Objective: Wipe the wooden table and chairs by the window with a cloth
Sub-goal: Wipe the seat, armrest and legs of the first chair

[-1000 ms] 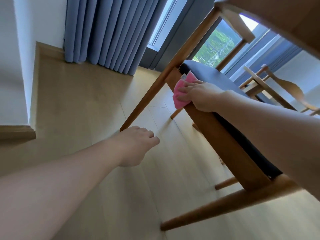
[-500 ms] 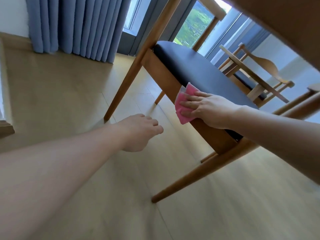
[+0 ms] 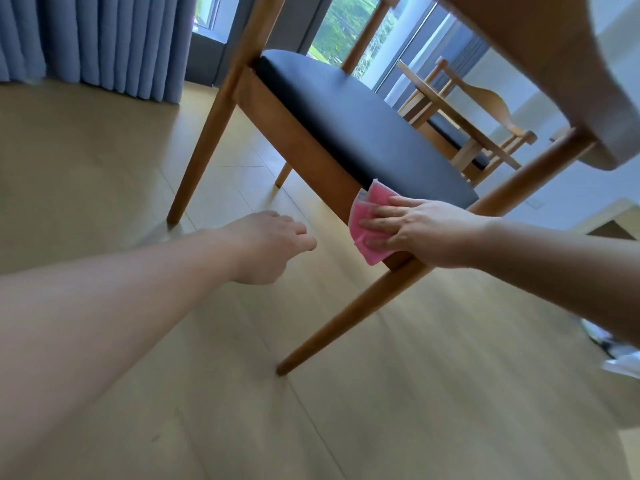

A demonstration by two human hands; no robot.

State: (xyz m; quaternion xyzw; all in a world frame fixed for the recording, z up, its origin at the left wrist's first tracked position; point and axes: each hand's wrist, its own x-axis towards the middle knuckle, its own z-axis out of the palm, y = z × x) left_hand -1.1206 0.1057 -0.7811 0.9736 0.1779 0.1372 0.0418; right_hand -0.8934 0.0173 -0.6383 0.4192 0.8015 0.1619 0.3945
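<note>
A wooden chair (image 3: 294, 133) with a black padded seat (image 3: 360, 126) stands before me, seen from low down. My right hand (image 3: 422, 230) presses a folded pink cloth (image 3: 369, 223) flat against the wooden side rail, at the end by the near leg (image 3: 346, 317). Its fingers lie straight over the cloth. My left hand (image 3: 270, 247) hangs above the floor to the left of the rail, fingers loosely curled and holding nothing.
A second wooden chair (image 3: 464, 112) stands behind, toward the window (image 3: 349, 29). Blue curtains (image 3: 90, 43) hang at the back left. The chair's curved backrest (image 3: 554, 64) looms at the top right. Light wooden floor (image 3: 381, 410) spreads all around.
My right hand has slid the pink cloth along the chair's side rail, from the far end by the back leg down to the end by the near leg. My left hand stays idle.
</note>
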